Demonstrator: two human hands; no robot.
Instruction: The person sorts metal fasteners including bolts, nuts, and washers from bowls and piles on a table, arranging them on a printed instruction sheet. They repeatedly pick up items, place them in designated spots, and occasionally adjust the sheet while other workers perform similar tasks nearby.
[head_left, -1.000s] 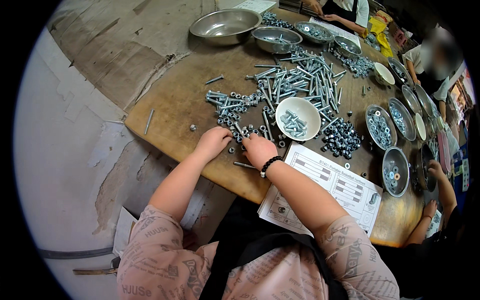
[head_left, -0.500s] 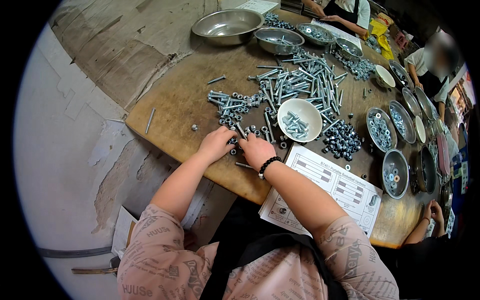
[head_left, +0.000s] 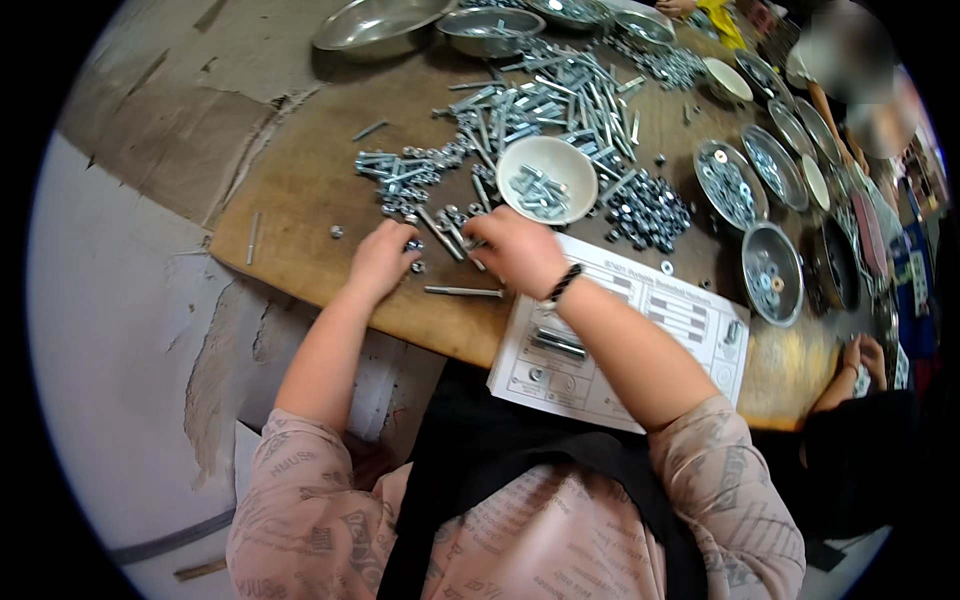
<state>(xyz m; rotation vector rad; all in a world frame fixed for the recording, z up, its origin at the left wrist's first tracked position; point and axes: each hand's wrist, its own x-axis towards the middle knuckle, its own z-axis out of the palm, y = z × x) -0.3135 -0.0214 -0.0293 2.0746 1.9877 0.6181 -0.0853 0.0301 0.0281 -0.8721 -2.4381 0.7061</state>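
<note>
My left hand (head_left: 380, 258) rests at the table's near edge, fingers curled, with a dark nut (head_left: 413, 245) at its fingertips. Another nut (head_left: 418, 267) lies just below them. To its right my right hand (head_left: 520, 250) is closed over the nuts; its blurred fingertips hide what they pinch. A long bolt (head_left: 440, 235) lies between my hands. Closer to me lies a second bolt (head_left: 463, 291). Beyond my right hand a white bowl (head_left: 547, 157) holds short bolts. Loose nuts and shorter bolts (head_left: 400, 175) spread out past my left hand.
A large pile of bolts (head_left: 560, 95) covers the middle. Dark nuts (head_left: 645, 212) lie right of the bowl. A printed sheet (head_left: 690, 345) sits under my right forearm. Metal bowls of washers (head_left: 772, 272) line the right side. Another person's hands (head_left: 862, 358) rest at the far right.
The view has shifted, so the table sits higher and further left. My right hand has drawn away from my left, leaving a wider gap with a long bolt lying in it.
</note>
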